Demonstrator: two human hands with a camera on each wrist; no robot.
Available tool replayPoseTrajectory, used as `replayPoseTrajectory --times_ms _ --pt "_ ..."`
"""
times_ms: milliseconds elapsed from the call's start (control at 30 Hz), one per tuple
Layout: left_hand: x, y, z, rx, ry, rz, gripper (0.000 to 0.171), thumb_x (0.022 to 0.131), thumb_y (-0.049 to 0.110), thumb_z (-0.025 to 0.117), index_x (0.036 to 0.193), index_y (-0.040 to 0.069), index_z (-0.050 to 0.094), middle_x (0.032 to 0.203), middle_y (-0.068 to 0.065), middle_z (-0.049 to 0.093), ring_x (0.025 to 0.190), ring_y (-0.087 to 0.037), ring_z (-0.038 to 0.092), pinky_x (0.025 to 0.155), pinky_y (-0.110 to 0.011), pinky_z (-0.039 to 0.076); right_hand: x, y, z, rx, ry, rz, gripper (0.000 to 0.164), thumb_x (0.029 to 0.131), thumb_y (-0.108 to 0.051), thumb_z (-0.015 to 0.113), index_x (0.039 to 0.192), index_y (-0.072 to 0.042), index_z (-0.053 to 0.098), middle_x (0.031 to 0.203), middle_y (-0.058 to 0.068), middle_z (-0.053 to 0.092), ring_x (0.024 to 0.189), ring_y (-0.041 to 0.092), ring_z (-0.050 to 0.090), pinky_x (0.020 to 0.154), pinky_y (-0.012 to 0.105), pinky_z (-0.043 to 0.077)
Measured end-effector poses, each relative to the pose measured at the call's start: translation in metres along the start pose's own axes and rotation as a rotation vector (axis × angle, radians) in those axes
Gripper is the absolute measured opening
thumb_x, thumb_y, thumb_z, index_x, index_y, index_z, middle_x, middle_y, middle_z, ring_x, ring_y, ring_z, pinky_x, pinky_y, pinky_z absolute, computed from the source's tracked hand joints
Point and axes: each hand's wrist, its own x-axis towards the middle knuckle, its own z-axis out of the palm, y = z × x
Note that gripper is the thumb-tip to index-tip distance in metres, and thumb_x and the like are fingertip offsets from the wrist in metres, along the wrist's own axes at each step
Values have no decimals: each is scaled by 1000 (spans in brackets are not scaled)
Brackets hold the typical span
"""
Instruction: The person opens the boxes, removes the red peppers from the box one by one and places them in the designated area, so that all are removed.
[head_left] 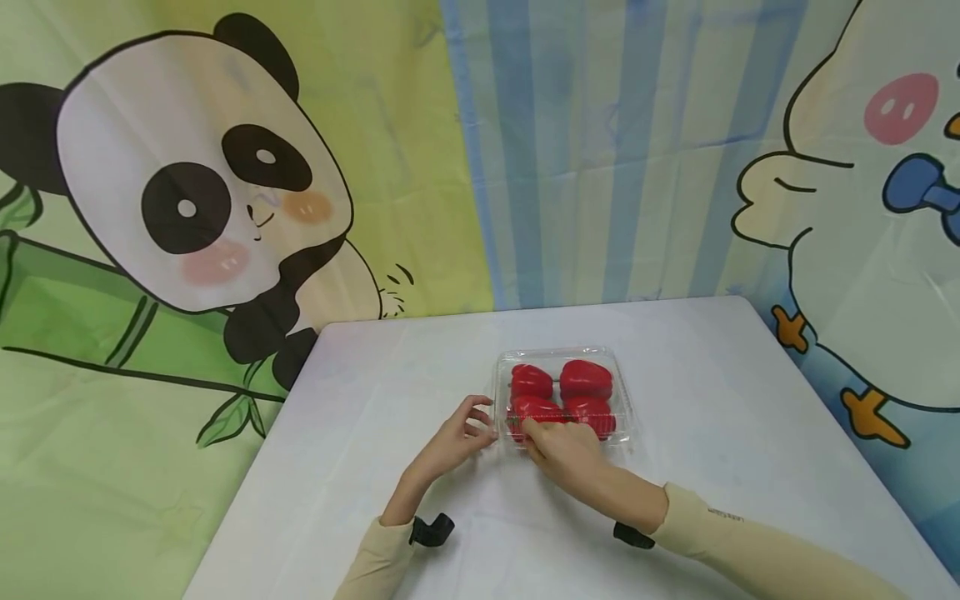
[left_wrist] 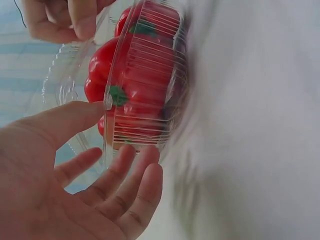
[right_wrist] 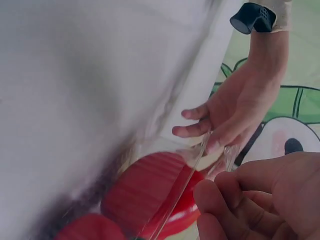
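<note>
A clear plastic container [head_left: 555,357] holds several red bell peppers [head_left: 585,380] with green stems. My left hand [head_left: 452,440] is at its left side, fingers spread. In the left wrist view, the thumb of that left hand [left_wrist: 60,165] touches the rim near a pepper stem, while the other fingers extend beside the ribbed wall. My right hand [head_left: 573,457] is over the front edge, its fingertips overlapping the front-left pepper [head_left: 534,408]. Up close in the right wrist view, the right hand's fingers [right_wrist: 212,195] are curled close together beside the clear plastic, with nothing visible between them.
The container stands on a white-covered table [head_left: 390,367]. Behind it hangs a printed cloth [head_left: 405,167] with a panda on the left and a white cartoon bird on the right. Black wrist devices [head_left: 432,530] are worn on both forearms.
</note>
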Motion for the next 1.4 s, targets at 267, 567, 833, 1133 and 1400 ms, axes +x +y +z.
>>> replayPoseTrajectory --times_ms 267,567,833,1133,1400 --pt "11 0 -15 164 -83 -10 73 93 37 71 155 28 35 152 -12 45 130 -33 52 95 -49 53 -19 23 -17 33 -10 42 22 82 -17 81 81 -17 59 55 -10 47 49 5 32 43 17 25" --pt "28 -1 -29 389 -163 37 84 91 45 71 160 23 28 164 -11 30 153 -36 24 120 -65 20 -42 54 -35 42 -32 147 23 82 -17 82 85 -19 60 58 -13 51 49 3 34 44 17 28" --pt "44 -1 -34 428 -156 63 80 96 44 65 160 18 27 164 -15 30 152 -38 25 120 -64 22 -59 80 -58 58 -36 238 18 86 -14 79 98 -14 66 58 -11 53 49 2 37 44 18 33" --pt "59 -2 -36 408 -131 10 87 93 48 68 161 19 23 166 -11 27 153 -35 24 120 -61 24 -58 96 -75 86 -29 261 17 88 -16 77 101 -13 67 68 -6 64 52 2 44 48 16 40" --pt "67 -3 -37 337 -178 2 93 89 49 72 162 25 20 167 -5 25 154 -32 22 120 -62 24 -31 111 -87 143 210 208 16 85 -8 79 97 -13 69 93 3 62 75 15 61 56 25 53"
